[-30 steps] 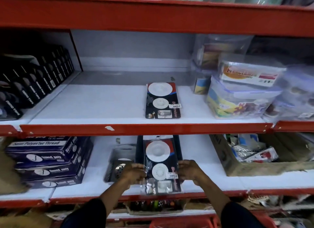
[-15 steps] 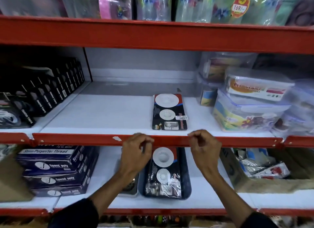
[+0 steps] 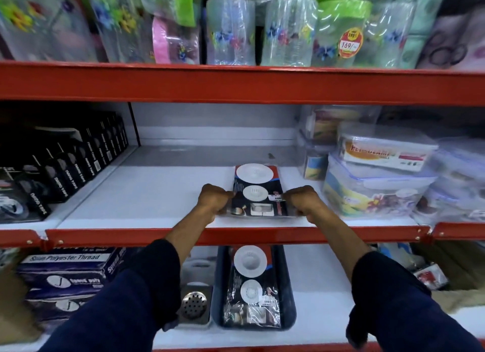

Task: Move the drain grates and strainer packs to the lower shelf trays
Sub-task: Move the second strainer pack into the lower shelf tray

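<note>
Hands grip one strainer pack, two visible

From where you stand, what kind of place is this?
Most likely a household-goods shop. Red shelving carries stacked merchandise: wrapped plastic jars, one with a 169 price sticker, lidded food containers, and boxes of polyester thread. Both hands grip a packaged strainer pack.

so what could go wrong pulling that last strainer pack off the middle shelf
Both hands, left hand and right hand, pinch only the side edges of the strainer pack, so the slippery wrap might slide out of the grip. Coming down, it could catch the red shelf lip. The dark tray already holds a pack, so stacking may sit unevenly.
</note>
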Available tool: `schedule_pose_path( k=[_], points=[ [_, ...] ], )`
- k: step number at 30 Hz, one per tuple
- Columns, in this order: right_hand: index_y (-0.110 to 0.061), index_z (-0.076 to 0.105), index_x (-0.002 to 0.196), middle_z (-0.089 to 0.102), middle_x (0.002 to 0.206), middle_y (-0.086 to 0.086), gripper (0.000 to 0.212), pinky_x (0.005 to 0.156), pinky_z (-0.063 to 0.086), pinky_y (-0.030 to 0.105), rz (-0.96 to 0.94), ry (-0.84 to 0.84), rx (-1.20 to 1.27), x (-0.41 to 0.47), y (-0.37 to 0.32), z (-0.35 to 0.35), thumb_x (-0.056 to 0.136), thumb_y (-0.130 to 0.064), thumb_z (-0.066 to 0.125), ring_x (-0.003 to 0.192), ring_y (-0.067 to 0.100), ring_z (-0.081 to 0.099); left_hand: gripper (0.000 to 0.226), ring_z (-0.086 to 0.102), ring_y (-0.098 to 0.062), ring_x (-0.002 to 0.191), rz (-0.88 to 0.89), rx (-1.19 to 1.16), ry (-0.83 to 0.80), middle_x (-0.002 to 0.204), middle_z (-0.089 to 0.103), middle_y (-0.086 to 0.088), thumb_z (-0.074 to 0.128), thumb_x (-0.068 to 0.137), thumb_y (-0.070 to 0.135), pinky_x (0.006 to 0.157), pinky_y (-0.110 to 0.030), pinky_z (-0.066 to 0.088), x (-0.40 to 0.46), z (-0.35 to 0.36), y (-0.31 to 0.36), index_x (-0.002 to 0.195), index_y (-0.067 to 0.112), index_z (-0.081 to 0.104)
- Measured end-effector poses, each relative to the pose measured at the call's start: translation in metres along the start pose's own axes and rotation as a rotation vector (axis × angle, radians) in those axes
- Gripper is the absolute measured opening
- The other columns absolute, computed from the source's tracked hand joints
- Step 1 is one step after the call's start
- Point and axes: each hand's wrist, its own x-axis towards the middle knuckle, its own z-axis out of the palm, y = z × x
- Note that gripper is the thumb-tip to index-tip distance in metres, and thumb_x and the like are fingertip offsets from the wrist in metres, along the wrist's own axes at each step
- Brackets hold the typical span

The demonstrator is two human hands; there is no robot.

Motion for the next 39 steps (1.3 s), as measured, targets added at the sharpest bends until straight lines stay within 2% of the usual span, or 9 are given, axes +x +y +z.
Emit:
schedule_pose_path(
  k=[3,6,10,13,17,20,26,32,39],
  points=[
    [0.003,0.069,0.109,0.072,0.084,0.011,0.028,0.069,0.051,0.033,0.068,-0.175,0.253,-0.016,0.000,-0.019,0.086,-0.012,0.071,0.070,0.021,0.066,0.005,0.062,-0.024,0.073,-0.053,-0.133,-0.167,0.091,0.069,-0.016,0.069,0.085,0.002,0.067,-0.033,0.049,-0.014,-0.015,0.005,0.085,0.007,0.071],
    [-0.006,0.072,0.103,0.077,0.095,0.011,0.017,0.075,0.061,0.035,0.136,-0.451,0.413,-0.038,0.009,-0.045,0.086,-0.011,0.069,0.080,0.021,0.072,0.015,0.066,-0.021,0.078,-0.113,-0.184,-0.409,0.091,0.073,-0.009,0.068,0.084,0.003,0.076,-0.034,0.053,-0.033,-0.037,0.005,0.097,0.009,0.071],
    [-0.014,0.075,0.105,0.076,0.110,0.012,0.029,0.087,0.059,0.036,0.155,-0.725,0.391,-0.065,0.034,-0.062,0.076,-0.008,0.072,0.090,0.021,0.073,0.014,0.073,-0.018,0.066,-0.153,-0.115,-0.653,0.079,0.077,-0.008,0.070,0.081,0.000,0.059,-0.031,0.062,-0.060,-0.056,-0.014,0.086,0.013,0.071],
    [-0.017,0.076,0.098,0.077,0.102,0.008,0.027,0.077,0.063,0.032,0.172,-0.817,0.307,-0.080,0.064,-0.061,0.074,-0.007,0.076,0.084,0.018,0.075,0.025,0.073,-0.022,0.061,-0.189,-0.065,-0.704,0.077,0.076,-0.014,0.072,0.078,-0.004,0.057,-0.033,0.062,-0.078,-0.057,-0.042,0.096,0.008,0.061],
    [-0.014,0.075,0.085,0.076,0.091,0.010,0.018,0.088,0.061,0.044,0.261,-0.903,0.230,-0.090,0.114,-0.048,0.075,0.000,0.081,0.086,0.021,0.074,0.040,0.073,-0.031,0.069,-0.248,0.081,-0.681,0.083,0.072,-0.023,0.071,0.078,-0.010,0.065,-0.040,0.064,-0.099,-0.046,-0.090,0.115,-0.014,0.054],
    [-0.013,0.072,0.074,0.073,0.080,0.009,0.015,0.086,0.061,0.041,0.369,-0.951,0.174,-0.096,0.151,-0.029,0.071,0.000,0.080,0.082,0.021,0.073,0.041,0.072,-0.030,0.070,-0.310,0.134,-0.659,0.085,0.072,-0.024,0.072,0.079,-0.009,0.071,-0.045,0.065,-0.109,-0.037,-0.127,0.116,-0.015,0.056],
    [-0.007,0.066,0.084,0.073,0.072,0.009,0.017,0.070,0.063,0.033,0.562,-0.913,0.037,-0.104,0.220,0.004,0.085,0.010,0.066,0.067,0.017,0.071,0.026,0.069,-0.031,0.070,-0.473,0.183,-0.643,0.087,0.071,-0.026,0.067,0.079,-0.010,0.082,-0.055,0.060,-0.121,-0.011,-0.204,0.105,-0.009,0.065],
    [-0.006,0.068,0.089,0.074,0.077,0.009,0.018,0.059,0.059,0.029,0.480,-0.619,0.089,-0.093,0.228,0.018,0.079,0.006,0.076,0.067,0.018,0.071,0.026,0.063,-0.015,0.048,-0.434,0.093,-0.443,0.066,0.067,-0.009,0.069,0.079,-0.011,0.047,-0.029,0.056,-0.093,0.001,-0.220,0.095,0.007,0.059],
    [-0.003,0.070,0.099,0.076,0.093,0.016,0.026,0.084,0.061,0.045,0.263,-0.147,0.010,-0.053,0.215,0.058,0.076,0.006,0.077,0.086,0.026,0.072,0.035,0.064,-0.026,0.078,-0.255,0.155,-0.143,0.105,0.072,-0.024,0.064,0.081,-0.013,0.052,-0.020,0.050,-0.042,0.039,-0.212,0.115,-0.002,0.066]
  ],
)
